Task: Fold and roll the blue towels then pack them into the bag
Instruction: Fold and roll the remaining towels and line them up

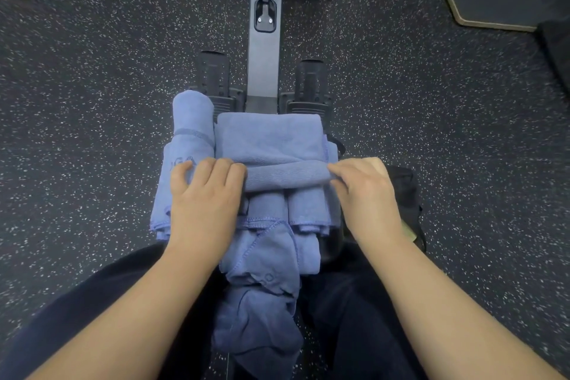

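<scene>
**Blue towel rolled from its near edge**

A folded blue towel [268, 136] is laid flat across the seat of a rowing machine [264, 40], and its near edge is turned into a tight roll [287, 176]. The roll is gripped at both ends, the left hand [205, 194] and right hand [367, 191] each with fingers curled over it, so that an even width is probably kept. A finished rolled towel [192, 123] is set just beside it on the left, out of the way. Loose towels [262, 293] are draped below, towards the lap. A dark bag [404, 188] is partly seen behind the right hand.
</scene>
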